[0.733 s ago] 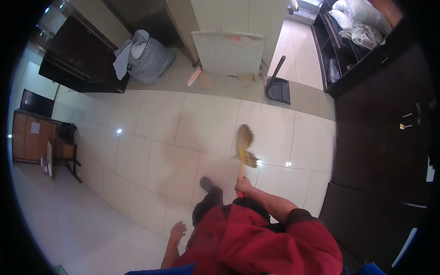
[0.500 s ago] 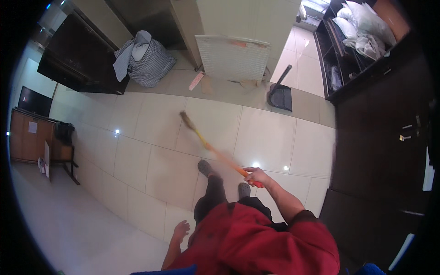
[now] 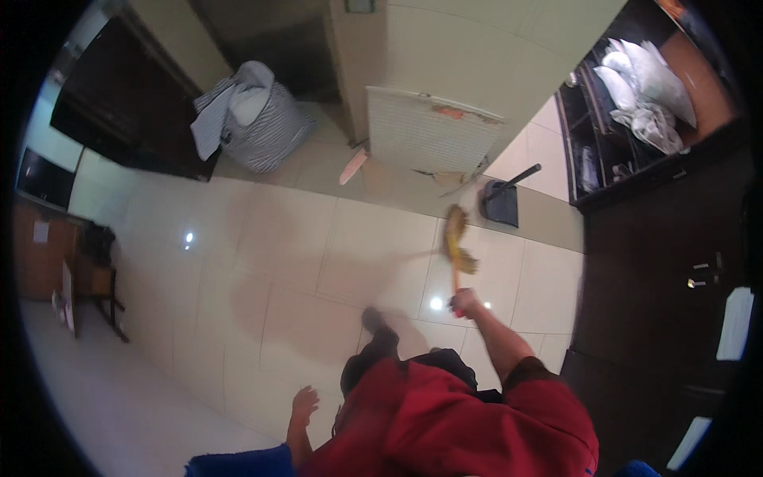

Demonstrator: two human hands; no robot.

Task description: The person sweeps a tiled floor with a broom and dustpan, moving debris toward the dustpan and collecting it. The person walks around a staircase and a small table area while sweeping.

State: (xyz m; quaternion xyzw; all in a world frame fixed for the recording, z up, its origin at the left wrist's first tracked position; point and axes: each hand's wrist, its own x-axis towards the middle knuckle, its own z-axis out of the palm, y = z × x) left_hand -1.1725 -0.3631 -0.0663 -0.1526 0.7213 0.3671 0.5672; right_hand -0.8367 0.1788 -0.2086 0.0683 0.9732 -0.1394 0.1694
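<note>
My right hand (image 3: 467,303) is closed around the red-orange handle of a broom (image 3: 455,238), held out in front of me. The broom's yellow-brown bristle end is smeared by motion, and I cannot tell whether it touches the floor tiles. Just right of the bristles, a dark long-handled dustpan (image 3: 500,207) lies on the floor, apart from the broom, its handle slanting up to the right. My left hand (image 3: 304,404) hangs low at my left side, holding nothing, with its fingers spread.
Along the far wall stand a bulging checked bag (image 3: 266,131) and a leaning white panel (image 3: 429,135); a pink strip (image 3: 354,167) lies between them. Dark cabinets (image 3: 652,262) line the right side, with white sacks (image 3: 652,87) on a shelf. A brown desk (image 3: 40,254) is far left.
My right hand has swung the broom from the left over to the right, bringing its bristles close to the dustpan. My left hand stays low and empty. The view has shifted slightly.
</note>
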